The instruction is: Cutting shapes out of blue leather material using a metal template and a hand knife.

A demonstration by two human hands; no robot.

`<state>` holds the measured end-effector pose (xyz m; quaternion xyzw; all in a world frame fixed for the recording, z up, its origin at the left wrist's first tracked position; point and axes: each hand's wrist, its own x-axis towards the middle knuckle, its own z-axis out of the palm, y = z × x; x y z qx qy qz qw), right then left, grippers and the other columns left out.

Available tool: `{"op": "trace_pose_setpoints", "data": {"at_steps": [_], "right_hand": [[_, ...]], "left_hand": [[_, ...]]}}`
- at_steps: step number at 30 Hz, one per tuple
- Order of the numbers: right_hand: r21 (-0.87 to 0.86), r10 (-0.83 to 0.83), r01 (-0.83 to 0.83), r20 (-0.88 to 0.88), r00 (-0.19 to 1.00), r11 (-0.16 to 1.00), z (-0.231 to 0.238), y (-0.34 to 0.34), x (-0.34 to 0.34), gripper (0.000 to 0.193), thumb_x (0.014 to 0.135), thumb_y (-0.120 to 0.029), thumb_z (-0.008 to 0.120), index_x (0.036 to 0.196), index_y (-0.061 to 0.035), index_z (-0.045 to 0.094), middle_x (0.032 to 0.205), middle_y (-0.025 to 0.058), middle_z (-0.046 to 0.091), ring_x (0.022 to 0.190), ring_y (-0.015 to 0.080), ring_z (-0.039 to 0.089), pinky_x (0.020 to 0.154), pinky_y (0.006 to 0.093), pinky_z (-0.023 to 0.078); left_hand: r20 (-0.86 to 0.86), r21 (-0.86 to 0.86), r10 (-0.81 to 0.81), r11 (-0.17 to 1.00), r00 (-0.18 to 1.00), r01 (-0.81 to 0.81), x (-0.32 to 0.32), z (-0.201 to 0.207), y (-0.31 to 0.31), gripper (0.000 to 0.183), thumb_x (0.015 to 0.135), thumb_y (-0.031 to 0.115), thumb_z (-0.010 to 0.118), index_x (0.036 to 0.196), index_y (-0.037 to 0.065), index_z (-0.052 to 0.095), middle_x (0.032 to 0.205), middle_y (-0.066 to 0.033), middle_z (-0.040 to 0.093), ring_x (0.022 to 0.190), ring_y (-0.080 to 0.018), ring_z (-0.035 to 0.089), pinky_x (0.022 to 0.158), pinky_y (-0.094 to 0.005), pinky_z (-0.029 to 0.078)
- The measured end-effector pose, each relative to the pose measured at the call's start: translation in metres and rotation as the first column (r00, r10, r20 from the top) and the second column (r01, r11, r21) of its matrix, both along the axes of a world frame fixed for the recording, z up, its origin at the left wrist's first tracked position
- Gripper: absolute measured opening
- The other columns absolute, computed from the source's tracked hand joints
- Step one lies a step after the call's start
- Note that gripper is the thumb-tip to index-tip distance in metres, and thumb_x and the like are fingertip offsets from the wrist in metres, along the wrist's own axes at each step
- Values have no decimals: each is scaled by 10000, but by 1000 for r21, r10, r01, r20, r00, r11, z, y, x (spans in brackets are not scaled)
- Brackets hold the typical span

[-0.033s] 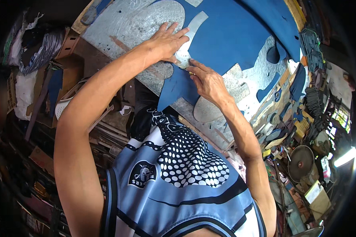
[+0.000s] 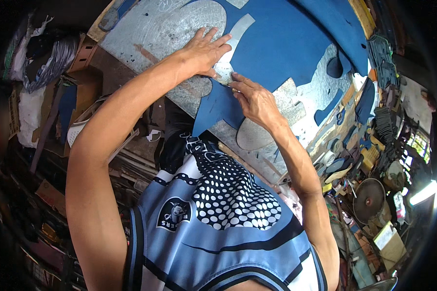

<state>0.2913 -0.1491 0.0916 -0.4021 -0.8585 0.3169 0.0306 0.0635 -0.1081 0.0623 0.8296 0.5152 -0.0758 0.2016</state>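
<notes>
Hands, 2, bare, both over the worktable (image 2: 126, 46), which has a grey, speckled and stained top. Left hand (image 2: 205, 52): fingers spread wide, palm down, pressed to a pale curved strip (image 2: 240, 30). Right hand (image 2: 257, 101): index finger extended to the lower end of the strip, the other fingers curled narrow beneath it; a small glint shows among them, and whether it belongs to a gripped tool cannot be told.

Pale curved strip, 1: lies along the left edge of the blue sheet, its upper end bare beyond the left fingertips, its lower part between the 2 hands.

Blue sheet (image 2: 279, 46), 1, broad: covers the upper middle of the worktable, with a ragged lower right edge. Blue pointed piece (image 2: 217, 107), 1: below the hands, its tip reaching past the near edge of the worktable; whether it joins the sheet cannot be told.

Flat grey pieces, 2, near the right hand: a rounded piece (image 2: 251, 137) below the wrist, and an angular piece (image 2: 290, 99) to its right. Blue curved scrap (image 2: 329, 107), 1: farther right.

Surroundings: dark stack (image 2: 385, 125), round fan (image 2: 369, 201) and lit tube lamp (image 2: 424, 193) at right; dark plastic bag (image 2: 63, 60) at left. Garment: sleeveless top (image 2: 238, 242), blue, black and white, dotted.
</notes>
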Motion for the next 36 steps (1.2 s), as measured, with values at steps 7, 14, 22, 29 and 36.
{"op": "trace_pose_setpoints", "data": {"at_steps": [7, 14, 22, 29, 36], "right_hand": [[-62, 81, -79, 32, 996, 995, 6, 17, 7, 273, 878, -72, 642, 1151, -75, 665, 1352, 69, 605, 1139, 315, 626, 962, 407, 516], [-8, 209, -209, 13, 978, 978, 4, 31, 14, 249, 843, -52, 642, 1085, -87, 692, 1316, 40, 636, 983, 311, 663, 849, 398, 552], [-39, 308, -307, 36, 951, 951, 5, 54, 12, 241, 837, -50, 647, 1067, -90, 706, 1305, 11, 644, 1043, 283, 659, 926, 408, 526], [-61, 425, -423, 38, 904, 904, 3, 78, 15, 229, 853, -61, 650, 1072, -88, 709, 1268, -3, 665, 1062, 274, 657, 970, 410, 500], [-250, 175, -172, -14, 985, 953, 19, 67, 22, 332, 815, -125, 646, 1144, -86, 663, 967, 141, 712, 897, 327, 681, 777, 422, 545]], "left_hand": [[13, 19, 4, 1000, 1000, -4, -2, -6, -2, 921, 674, 370, 867, 1456, 135, 439, 1620, -53, 240, 1482, -359, 214, 1208, -549, 191], [2, -24, 0, 1000, 1000, 0, 2, 0, -2, 909, 690, 356, 861, 1459, 136, 431, 1622, -50, 232, 1484, -357, 206, 1212, -546, 191], [12, -9, 6, 1000, 1000, -6, -1, -5, 1, 926, 674, 360, 869, 1458, 134, 431, 1621, -48, 231, 1485, -356, 198, 1213, -552, 186], [3, -13, -21, 1000, 1000, 21, -2, 12, 6, 892, 687, 344, 863, 1441, 116, 445, 1618, -68, 230, 1481, -379, 193, 1196, -560, 211], [229, 12, 128, 991, 965, -134, -9, 3, -30, 742, 767, 274, 798, 1404, 76, 475, 1582, -198, 259, 1455, -422, 243, 1155, -525, 282]]}}
